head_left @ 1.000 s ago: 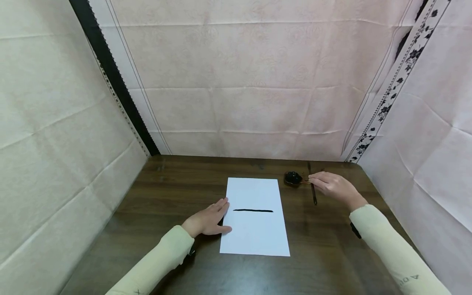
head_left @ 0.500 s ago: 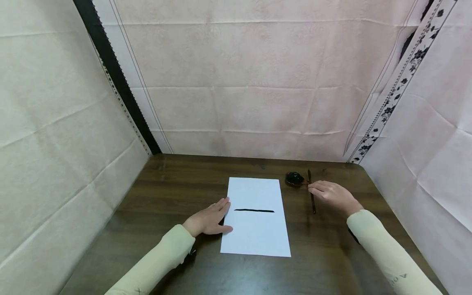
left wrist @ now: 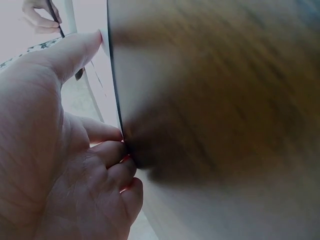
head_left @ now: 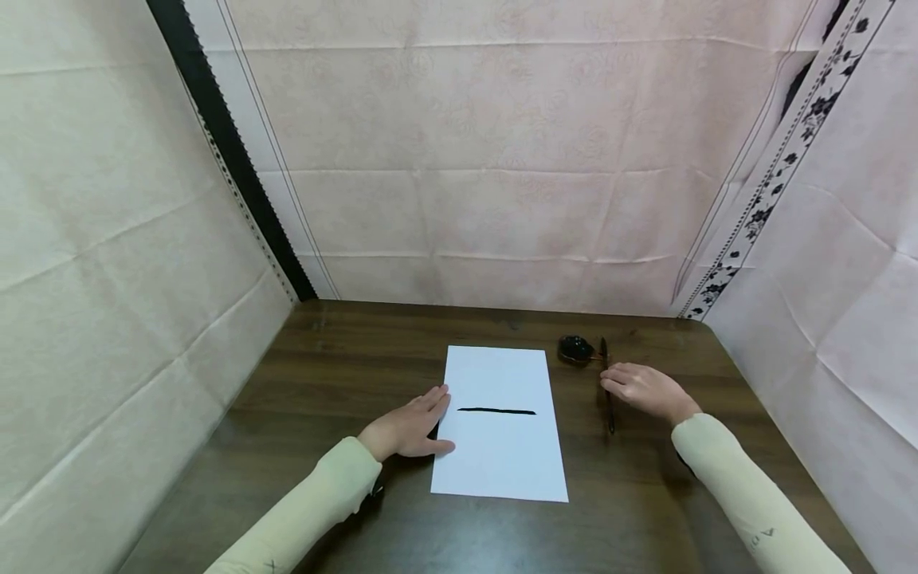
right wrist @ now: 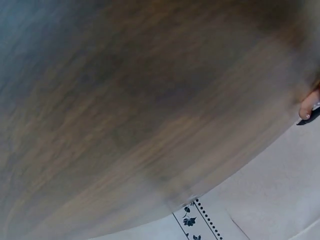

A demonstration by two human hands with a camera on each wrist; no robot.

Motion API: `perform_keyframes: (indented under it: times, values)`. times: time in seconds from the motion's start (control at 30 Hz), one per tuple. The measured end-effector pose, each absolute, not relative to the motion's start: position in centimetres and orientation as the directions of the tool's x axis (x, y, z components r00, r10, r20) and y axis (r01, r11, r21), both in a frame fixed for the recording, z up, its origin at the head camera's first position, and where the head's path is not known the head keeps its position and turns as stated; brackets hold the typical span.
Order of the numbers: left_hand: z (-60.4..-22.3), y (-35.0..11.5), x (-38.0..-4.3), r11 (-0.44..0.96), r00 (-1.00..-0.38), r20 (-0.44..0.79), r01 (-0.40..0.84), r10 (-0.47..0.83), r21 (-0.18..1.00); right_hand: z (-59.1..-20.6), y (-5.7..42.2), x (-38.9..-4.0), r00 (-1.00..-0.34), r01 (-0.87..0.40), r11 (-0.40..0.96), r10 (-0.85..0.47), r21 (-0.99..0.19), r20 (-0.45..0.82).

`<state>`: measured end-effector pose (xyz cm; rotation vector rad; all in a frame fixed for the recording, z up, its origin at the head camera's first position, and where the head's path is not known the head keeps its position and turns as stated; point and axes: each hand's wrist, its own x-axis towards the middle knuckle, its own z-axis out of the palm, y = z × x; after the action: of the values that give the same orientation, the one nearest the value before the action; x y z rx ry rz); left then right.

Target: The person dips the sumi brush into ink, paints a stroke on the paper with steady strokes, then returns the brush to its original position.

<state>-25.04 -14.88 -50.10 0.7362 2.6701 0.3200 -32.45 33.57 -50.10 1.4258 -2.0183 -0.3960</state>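
Note:
My left hand (head_left: 410, 426) rests along the left edge of a white sheet of paper (head_left: 502, 462), with fingertips and thumb on it. In the left wrist view, the left hand's (left wrist: 75, 150) fingers meet the sheet's edge. A single black horizontal stroke (head_left: 496, 411) crosses the middle of the paper. To the right of the sheet, my right hand (head_left: 649, 391) pinches a slim dark brush (head_left: 611, 418), held upright in the head view. The left wrist view shows its thick dark tip (left wrist: 79, 74) pointing down. In the right wrist view, only a fingertip (right wrist: 306, 109) appears at the edge.
A small glossy black ink dish (head_left: 575, 351) stands right of the paper's top corner, just left of the brush's upper end. All sits on a dark wooden table (head_left: 344, 351). Pale cloth walls (head_left: 502, 199) enclose its back and sides.
My right hand has moved toward me with the brush, away from the ink dish. The left hand, the paper and the black stroke keep their places.

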Motion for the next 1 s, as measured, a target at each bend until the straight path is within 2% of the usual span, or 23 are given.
perform_keyframes:
  times: [0.37,0.67,1.0]
  values:
    - [-49.81,-14.91,-25.04,0.833,-0.795,-0.281,0.448,0.537,0.324,-50.78,33.01,-32.27,-0.259,-0.736,0.342,-0.940,0.584,0.223]
    - [-49.98,-15.04,-25.26,0.825,-0.787,-0.290,0.442,0.545,0.352,-51.09,33.01,-32.39,-0.282,-0.712,0.345,-0.938,0.611,0.201]
    - [-50.64,-15.75,-25.83,0.800,-0.771,-0.287,0.435,0.568,0.412,-50.37,32.77,-31.63,-0.376,-0.688,0.430,-0.900,0.585,0.219]
